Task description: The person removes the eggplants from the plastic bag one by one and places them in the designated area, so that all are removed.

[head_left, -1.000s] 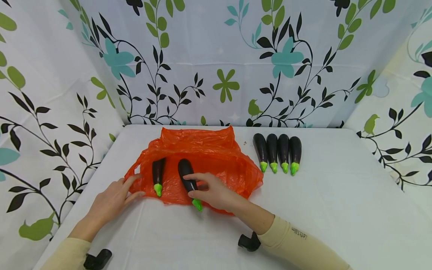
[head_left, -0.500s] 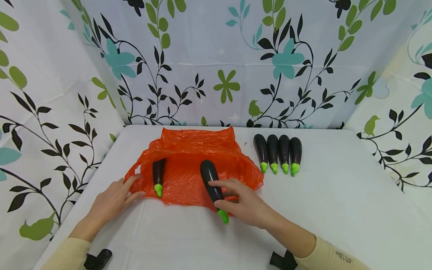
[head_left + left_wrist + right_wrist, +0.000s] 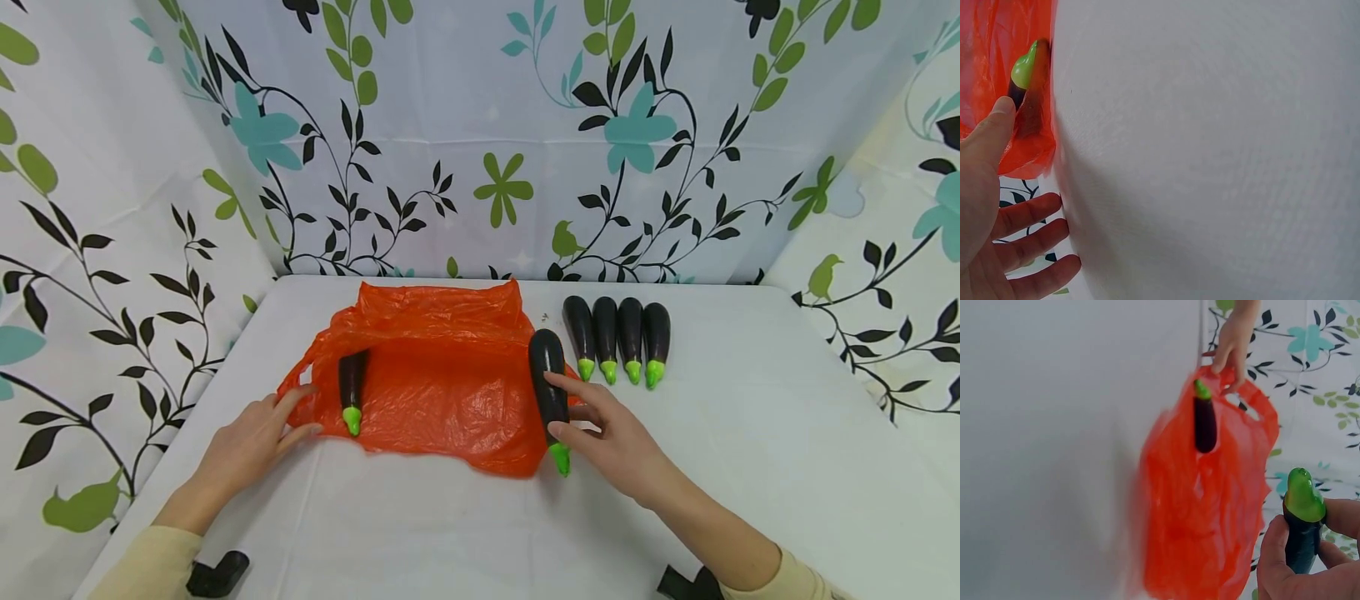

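My right hand point(image 3: 611, 433) pinches a dark purple toy eggplant point(image 3: 547, 375) between thumb and fingers, its green stem end pointing toward me. That eggplant overlaps the right edge of an orange plastic bag point(image 3: 450, 408), which lies spread on the table. In the right wrist view, the green cap point(image 3: 1305, 497) shows between my fingers. Another eggplant point(image 3: 351, 392) lies at the left of the bag, its far end hidden under the plastic. My left hand point(image 3: 251, 442) rests at the bag's left edge by the handle, thumb and index finger spread apart on the plastic.
Several eggplants point(image 3: 617, 337) stand side by side in a row on the white table point(image 3: 750, 400), right of the bag. A leaf-patterned curtain point(image 3: 480, 142) hangs behind and along both sides. Black wrist mounts point(image 3: 217, 575) sit near the sleeves.
The right hand has carried its eggplant rightward, from over the bag's middle to its right edge near the row. The left hand and the other eggplants have stayed put.
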The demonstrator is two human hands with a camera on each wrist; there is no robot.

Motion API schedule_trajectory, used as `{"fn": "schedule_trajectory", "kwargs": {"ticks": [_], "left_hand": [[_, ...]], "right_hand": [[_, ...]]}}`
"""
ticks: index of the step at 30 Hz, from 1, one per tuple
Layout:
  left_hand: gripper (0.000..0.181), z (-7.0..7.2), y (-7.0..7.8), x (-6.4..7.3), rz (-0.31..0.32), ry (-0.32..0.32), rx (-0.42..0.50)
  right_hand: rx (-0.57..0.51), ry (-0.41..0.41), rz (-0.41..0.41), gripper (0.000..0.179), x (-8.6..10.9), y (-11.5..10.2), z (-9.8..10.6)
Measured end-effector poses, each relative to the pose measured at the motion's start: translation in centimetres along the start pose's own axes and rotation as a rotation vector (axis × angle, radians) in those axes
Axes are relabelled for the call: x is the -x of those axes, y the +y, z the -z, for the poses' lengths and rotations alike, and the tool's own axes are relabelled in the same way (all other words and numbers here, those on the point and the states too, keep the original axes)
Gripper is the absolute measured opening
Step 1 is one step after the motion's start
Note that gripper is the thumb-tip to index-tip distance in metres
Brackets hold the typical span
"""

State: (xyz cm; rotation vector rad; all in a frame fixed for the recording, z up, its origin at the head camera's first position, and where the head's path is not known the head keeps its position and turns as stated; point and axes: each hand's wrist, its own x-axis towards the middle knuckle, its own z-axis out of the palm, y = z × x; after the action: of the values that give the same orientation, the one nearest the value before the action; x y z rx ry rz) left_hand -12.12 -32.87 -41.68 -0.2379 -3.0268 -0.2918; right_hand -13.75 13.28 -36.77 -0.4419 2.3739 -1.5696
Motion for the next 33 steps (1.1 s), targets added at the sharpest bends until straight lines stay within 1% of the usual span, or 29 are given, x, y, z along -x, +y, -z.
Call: {"fn": "schedule_trajectory", "kwargs": {"ticks": [2, 8, 12, 16, 19, 25, 33], "left_hand": [[0.057, 0.0, 0.0, 0.0, -0.002, 0.000, 0.001], [0.057, -0.1, -0.1, 0.0, -0.005, -0.005, 0.001], [0.057, -0.1, -0.1, -0.1, -0.002, -0.008, 0.001], [0.057, 0.0, -0.1, -0.1, 0.000, -0.010, 0.004], [0.057, 0.0, 0.0, 0.0, 0.001, -0.006, 0.004], [0.057, 0.1, 0.0, -0.1, 0.003, -0.011, 0.004], [0.057, -0.1, -0.1, -0.1, -0.001, -0.007, 0.006]], "right_hand": [[0.020, 0.020, -0.010, 0.053, 0.2, 0.5, 0.6], [0.034, 0.055, -0.029, 0.055, 0.7, 1.7, 2.4], [0.067, 0.061, -0.043, 0.057, 0.9, 2.6, 3.4], [0.112, 0.055, -0.085, 0.060, 0.9, 3.5, 4.1], [0.139, 0.047, -0.111, 0.061, 0.8, 4.1, 4.4], [0.161, 0.024, -0.126, 0.061, 0.5, 5.4, 4.4], [0.193, 0.026, -0.148, 0.060, 0.4, 6.7, 4.3]]}}
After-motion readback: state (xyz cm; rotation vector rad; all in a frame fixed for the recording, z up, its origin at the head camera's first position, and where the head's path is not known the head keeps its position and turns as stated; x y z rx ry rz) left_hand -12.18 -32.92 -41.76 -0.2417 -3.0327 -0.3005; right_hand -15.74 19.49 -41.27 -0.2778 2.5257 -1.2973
